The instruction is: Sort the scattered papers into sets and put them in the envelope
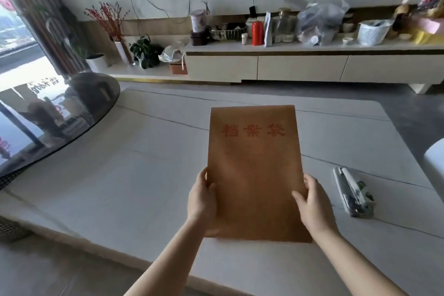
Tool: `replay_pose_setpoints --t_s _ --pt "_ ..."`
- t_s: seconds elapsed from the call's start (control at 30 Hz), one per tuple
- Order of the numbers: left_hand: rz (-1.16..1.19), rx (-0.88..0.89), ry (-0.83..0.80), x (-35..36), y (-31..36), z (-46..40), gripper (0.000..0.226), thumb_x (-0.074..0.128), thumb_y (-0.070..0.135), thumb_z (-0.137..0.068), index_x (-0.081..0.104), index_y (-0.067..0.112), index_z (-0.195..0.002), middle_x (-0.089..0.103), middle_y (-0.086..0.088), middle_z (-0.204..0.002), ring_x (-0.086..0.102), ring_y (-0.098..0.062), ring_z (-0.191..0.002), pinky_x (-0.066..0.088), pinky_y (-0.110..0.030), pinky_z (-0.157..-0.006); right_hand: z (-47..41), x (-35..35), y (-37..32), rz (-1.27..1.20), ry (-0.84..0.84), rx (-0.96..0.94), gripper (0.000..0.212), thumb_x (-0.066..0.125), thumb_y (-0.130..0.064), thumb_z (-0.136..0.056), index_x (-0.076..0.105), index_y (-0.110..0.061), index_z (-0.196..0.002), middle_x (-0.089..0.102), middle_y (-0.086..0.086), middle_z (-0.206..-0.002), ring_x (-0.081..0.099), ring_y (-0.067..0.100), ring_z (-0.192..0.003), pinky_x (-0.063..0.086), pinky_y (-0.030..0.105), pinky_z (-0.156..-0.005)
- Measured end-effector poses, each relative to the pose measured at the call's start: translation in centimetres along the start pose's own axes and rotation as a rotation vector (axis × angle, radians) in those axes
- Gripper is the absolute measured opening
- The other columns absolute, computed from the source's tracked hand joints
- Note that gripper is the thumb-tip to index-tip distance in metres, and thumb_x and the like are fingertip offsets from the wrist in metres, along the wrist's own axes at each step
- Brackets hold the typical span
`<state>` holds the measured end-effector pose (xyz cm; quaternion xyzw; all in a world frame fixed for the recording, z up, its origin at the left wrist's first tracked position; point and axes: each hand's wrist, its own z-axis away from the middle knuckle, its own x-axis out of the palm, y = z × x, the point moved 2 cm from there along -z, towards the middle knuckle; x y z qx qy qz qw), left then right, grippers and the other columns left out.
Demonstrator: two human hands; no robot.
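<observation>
A brown paper envelope [254, 163] with red characters near its top is held over the white table [120, 175], its printed face toward me. My left hand [203, 199] grips its lower left edge, thumb on the front. My right hand [312, 202] grips the lower right edge, thumb also on the front. No loose papers show on the table; whatever is inside the envelope is hidden.
A stapler [353, 192] lies on the table to the right of my right hand. A dark round glass turntable [60, 118] sits at the table's left. A white chair back [434, 166] stands at the right edge. A cluttered low cabinet [288, 62] runs along the far wall.
</observation>
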<state>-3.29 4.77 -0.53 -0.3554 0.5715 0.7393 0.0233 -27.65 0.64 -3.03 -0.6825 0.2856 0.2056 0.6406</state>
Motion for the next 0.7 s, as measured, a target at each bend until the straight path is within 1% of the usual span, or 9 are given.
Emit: replay_pose_setpoints --t_s 0.1,0.17,0.27,0.3,0.37,0.5,0.6,0.67,0.7 --pt "-0.2 0.051 -0.017 2.3 -2.2 -1.4 0.049 0.038 0.015 -0.098 0.035 0.031 -0.144 0.051 0.002 -0.136 0.046 -0.02 -0.122 0.034 -0.028 -0.1 0.1 2.5 2.2 0.231 0.186 -0.208 0.038 0.064 -0.009 -0.085 0.055 -0.006 -0.122 0.061 0.019 -0.106 0.062 0.036 -0.096 0.05 0.041 -0.08" --pt "-0.442 0.185 0.017 3.4 -3.5 -2.3 0.046 0.033 0.024 -0.099 0.036 0.035 -0.143 0.049 0.005 -0.135 0.037 -0.017 -0.125 0.026 -0.026 -0.104 0.4 3.5 3.3 0.321 0.273 -0.31 0.028 0.05 -0.022 -0.088 0.061 -0.014 -0.113 0.061 0.014 -0.108 0.058 0.029 -0.098 0.044 0.038 -0.081" --pt "-0.644 0.277 -0.092 4.7 -3.5 -4.5 0.063 0.012 0.067 -0.088 0.026 0.044 -0.145 0.027 0.009 -0.153 0.01 -0.015 -0.144 -0.004 -0.032 -0.118 -0.3 4.2 3.4 0.373 0.242 -0.29 0.035 0.045 -0.032 -0.087 0.07 -0.017 -0.107 0.063 0.008 -0.115 0.054 0.025 -0.105 0.042 0.04 -0.083" --pt "-0.719 0.292 -0.166 5.1 -3.2 -5.0 0.073 0.006 0.076 -0.082 0.019 0.044 -0.147 0.014 0.011 -0.158 -0.002 -0.015 -0.147 -0.014 -0.037 -0.117 -0.6 4.2 3.1 0.419 0.208 -0.276 0.037 0.045 -0.034 -0.087 0.069 -0.017 -0.109 0.063 0.007 -0.117 0.054 0.025 -0.107 0.042 0.042 -0.082" --pt "-0.799 0.257 -0.256 5.9 -2.7 -5.6 0.081 0.005 0.08 -0.079 0.008 0.042 -0.15 -0.001 0.012 -0.159 -0.014 -0.014 -0.146 -0.019 -0.044 -0.115 -1.1 4.4 2.8 0.527 0.127 -0.258 0.041 0.044 -0.036 -0.088 0.066 -0.017 -0.117 0.061 0.008 -0.123 0.054 0.027 -0.111 0.041 0.044 -0.084" --pt "-0.964 0.157 -0.383 6.3 -1.5 -5.3 0.078 0.008 0.075 -0.084 -0.005 0.035 -0.151 -0.013 0.005 -0.16 -0.018 -0.02 -0.146 -0.013 -0.051 -0.116 -1.7 4.1 2.1 0.685 -0.068 -0.111 0.045 0.041 -0.034 -0.087 0.062 -0.016 -0.122 0.059 0.011 -0.126 0.053 0.033 -0.113 0.042 0.045 -0.085" --pt "-1.058 0.034 -0.623 5.3 1.5 -7.2 0.073 0.03 0.062 -0.093 -0.006 0.034 -0.15 -0.012 0.002 -0.16 -0.009 -0.027 -0.147 0.002 -0.054 -0.117 -3.5 2.1 -1.5 0.771 -0.415 0.001 0.049 0.045 -0.031 -0.085 0.053 -0.017 -0.132 0.048 0.011 -0.139 0.048 0.032 -0.123 0.043 0.042 -0.09" --pt "-1.061 -0.048 -0.756 3.3 4.2 -6.2 0.067 0.046 0.042 -0.094 0.009 0.033 -0.15 0.007 -0.002 -0.159 0.014 -0.03 -0.144 0.021 -0.05 -0.114 -4.0 -0.5 -3.5 0.772 -0.628 0.053 0.053 0.045 -0.03 -0.091 0.034 -0.022 -0.143 0.029 0.004 -0.151 0.034 0.026 -0.134 0.034 0.038 -0.103" --pt "-1.03 -0.061 -0.8 2.5 5.4 -5.9 0.06 0.047 0.035 -0.093 0.021 0.03 -0.148 0.023 -0.004 -0.154 0.029 -0.029 -0.138 0.031 -0.044 -0.108 -4.3 -1.9 -4.6 0.715 -0.699 0.084 0.052 0.044 -0.03 -0.093 0.031 -0.023 -0.144 0.027 0.001 -0.151 0.034 0.023 -0.134 0.032 0.035 -0.105"
